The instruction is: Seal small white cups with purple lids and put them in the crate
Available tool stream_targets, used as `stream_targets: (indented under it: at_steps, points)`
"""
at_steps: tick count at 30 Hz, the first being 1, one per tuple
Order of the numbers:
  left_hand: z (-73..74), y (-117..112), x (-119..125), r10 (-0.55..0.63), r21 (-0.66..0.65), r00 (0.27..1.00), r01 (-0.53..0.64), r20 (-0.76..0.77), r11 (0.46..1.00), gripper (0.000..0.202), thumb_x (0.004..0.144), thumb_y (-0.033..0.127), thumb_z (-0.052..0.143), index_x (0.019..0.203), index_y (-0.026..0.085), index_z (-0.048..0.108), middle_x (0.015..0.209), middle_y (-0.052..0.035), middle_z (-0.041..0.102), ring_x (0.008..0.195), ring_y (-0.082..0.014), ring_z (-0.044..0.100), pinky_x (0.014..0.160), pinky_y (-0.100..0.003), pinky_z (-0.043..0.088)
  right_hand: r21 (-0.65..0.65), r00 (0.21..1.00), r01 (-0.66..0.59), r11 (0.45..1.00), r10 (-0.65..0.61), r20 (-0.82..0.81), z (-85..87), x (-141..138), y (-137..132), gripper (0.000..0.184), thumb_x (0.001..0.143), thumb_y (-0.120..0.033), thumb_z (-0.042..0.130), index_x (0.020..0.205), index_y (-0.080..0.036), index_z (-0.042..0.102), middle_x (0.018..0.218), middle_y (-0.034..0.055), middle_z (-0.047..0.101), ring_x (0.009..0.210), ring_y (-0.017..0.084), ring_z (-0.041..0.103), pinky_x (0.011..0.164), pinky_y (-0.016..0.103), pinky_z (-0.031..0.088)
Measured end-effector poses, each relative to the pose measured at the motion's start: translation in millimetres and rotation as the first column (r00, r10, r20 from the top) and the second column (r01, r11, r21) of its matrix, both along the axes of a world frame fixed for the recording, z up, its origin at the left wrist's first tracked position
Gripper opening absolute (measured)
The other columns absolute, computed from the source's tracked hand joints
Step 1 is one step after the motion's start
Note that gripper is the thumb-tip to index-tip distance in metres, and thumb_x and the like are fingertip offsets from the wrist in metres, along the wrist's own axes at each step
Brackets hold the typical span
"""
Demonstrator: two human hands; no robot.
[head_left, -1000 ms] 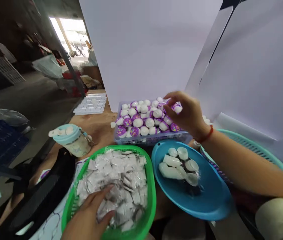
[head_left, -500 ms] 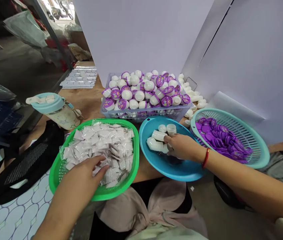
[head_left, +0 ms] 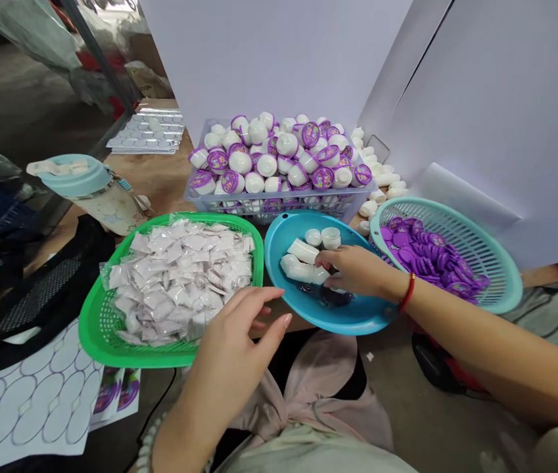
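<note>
My left hand (head_left: 239,341) is open and holds nothing, its thumb and fingers spread. It hovers at the right rim of the green basket (head_left: 92,338), which is heaped with small clear-wrapped white packets (head_left: 175,276). My right hand (head_left: 365,270), with a red bracelet at the wrist, reaches into the blue basin (head_left: 357,323). Its thumb and fingers close round a small white plastic cup (head_left: 322,274), largely hidden by the fingers. Other white cups (head_left: 303,250) lie beside it, some on their sides. Dark purple pieces (head_left: 335,297) lie below the right hand.
Behind stands a clear basket (head_left: 259,205) piled with white cups with purple lids. A light teal basket (head_left: 510,289) of purple lids is at right. A tumbler (head_left: 106,197), a black mesh bag (head_left: 46,295) and printed sheets (head_left: 27,407) are at left. White panels (head_left: 279,59) rise behind.
My left hand has left the packets in the green basket and moved right, toward the blue basin, with its fingers spreading. My right hand stays among the white cups. The view has shifted slightly.
</note>
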State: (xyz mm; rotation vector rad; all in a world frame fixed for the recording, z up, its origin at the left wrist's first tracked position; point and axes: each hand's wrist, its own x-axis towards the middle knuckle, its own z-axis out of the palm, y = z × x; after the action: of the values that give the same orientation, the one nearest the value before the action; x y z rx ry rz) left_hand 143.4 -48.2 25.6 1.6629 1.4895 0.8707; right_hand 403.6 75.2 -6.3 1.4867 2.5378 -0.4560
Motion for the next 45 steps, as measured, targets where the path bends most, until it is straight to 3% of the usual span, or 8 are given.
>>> stream_targets:
  at_steps: [6, 10, 14, 22, 29, 37, 41, 45]
  points:
    - [-1.2, 1, 9, -0.005, -0.001, 0.999, 0.005, 0.045, 1.000, 0.026, 0.095, 0.028, 0.069, 0.120, 0.028, 0.076, 0.115, -0.0054, 0.075, 0.093, -0.0199, 0.074, 0.073, -0.028, 0.066, -0.084, 0.927, 0.110, 0.990, -0.133, -0.351, 4.8, 14, -10, 0.020, 0.094, -0.017, 0.064, 0.110, -0.021, 0.074, 0.094, 0.0048, 0.078, 0.080, 0.019, 0.069, 0.074, 0.030, 0.048]
    - [-4.2, 17, 33, -0.038, 0.013, 0.984, 0.036, 0.176, 0.999, 0.046, 0.088, 0.027, 0.081, 0.133, 0.029, 0.073, 0.133, -0.0061, 0.071, 0.105, -0.0221, 0.075, 0.087, -0.033, 0.066, -0.271, 0.547, 0.058, 0.961, -0.258, -0.797, 23.6, 13, -33, 0.020, 0.094, -0.038, 0.075, 0.102, -0.021, 0.069, 0.084, 0.0007, 0.070, 0.065, 0.014, 0.063, 0.059, 0.026, 0.050]
    - [-8.3, 32, 56, -0.033, -0.031, 0.911, 0.050, 0.412, 0.998, 0.036, 0.087, 0.030, 0.085, 0.123, 0.027, 0.079, 0.125, -0.0053, 0.078, 0.105, -0.0235, 0.077, 0.089, -0.034, 0.066, -0.372, 0.283, -0.025, 0.928, -0.350, -0.893, 39.8, 2, -54, 0.026, 0.094, -0.039, 0.081, 0.096, -0.022, 0.062, 0.073, -0.0037, 0.063, 0.053, 0.011, 0.061, 0.047, 0.022, 0.048]
    - [-6.5, 24, 55, 0.115, -0.164, 0.821, -0.026, 0.559, 0.986, 0.038, 0.096, 0.050, 0.074, 0.122, 0.021, 0.076, 0.109, -0.0061, 0.082, 0.092, -0.0212, 0.078, 0.080, -0.031, 0.066, -0.261, 0.188, 0.081, 0.962, -0.272, -0.944, 50.4, -12, -65, 0.034, 0.092, -0.037, 0.084, 0.087, -0.025, 0.053, 0.078, -0.0028, 0.063, 0.055, 0.012, 0.064, 0.048, 0.024, 0.057]
    - [0.4, 27, 50, 0.114, -0.122, 0.730, -0.042, 0.674, 0.992, 0.033, 0.091, 0.039, 0.082, 0.117, 0.021, 0.070, 0.111, -0.0045, 0.080, 0.098, -0.0185, 0.078, 0.085, -0.026, 0.064, 0.030, 0.388, 0.134, 0.991, -0.024, -0.921, 54.3, -18, -52, 0.015, 0.095, -0.020, 0.074, 0.098, -0.025, 0.060, 0.088, -0.0003, 0.064, 0.073, 0.015, 0.067, 0.066, 0.029, 0.061]
    - [-5.7, 34, 39, 0.203, -0.272, 0.596, 0.027, 0.777, 0.962, 0.042, 0.096, 0.035, 0.074, 0.137, 0.033, 0.065, 0.119, -0.0018, 0.071, 0.105, -0.0187, 0.076, 0.094, -0.034, 0.065, 0.114, 0.635, 0.195, 0.974, -0.036, -0.771, 60.9, 15, -13, 0.020, 0.095, -0.023, 0.070, 0.114, -0.025, 0.073, 0.091, 0.0021, 0.074, 0.074, 0.017, 0.070, 0.066, 0.030, 0.056]
    - [-0.5, 27, 23, 0.241, -0.351, 0.428, 0.199, 0.871, 0.915, 0.034, 0.093, 0.034, 0.075, 0.127, 0.030, 0.073, 0.115, -0.0026, 0.076, 0.101, -0.0159, 0.075, 0.092, -0.027, 0.064, 0.146, 0.905, 0.058, 0.988, 0.010, -0.424, 50.7, 42, -4, 0.032, 0.091, -0.022, 0.071, 0.122, -0.026, 0.077, 0.120, 0.0074, 0.079, 0.082, 0.021, 0.074, 0.072, 0.033, 0.056]
    - [9.5, 18, 15, 0.304, -0.382, 0.294, 0.265, 0.906, 0.885, 0.039, 0.080, 0.029, 0.090, 0.117, 0.027, 0.079, 0.107, -0.0009, 0.077, 0.085, -0.0102, 0.072, 0.074, -0.015, 0.062, 0.097, 0.991, -0.131, 0.987, 0.128, 0.040, 39.2, 49, -9, 0.030, 0.089, -0.011, 0.067, 0.112, -0.024, 0.082, 0.109, 0.0088, 0.080, 0.090, 0.026, 0.076, 0.081, 0.035, 0.057]
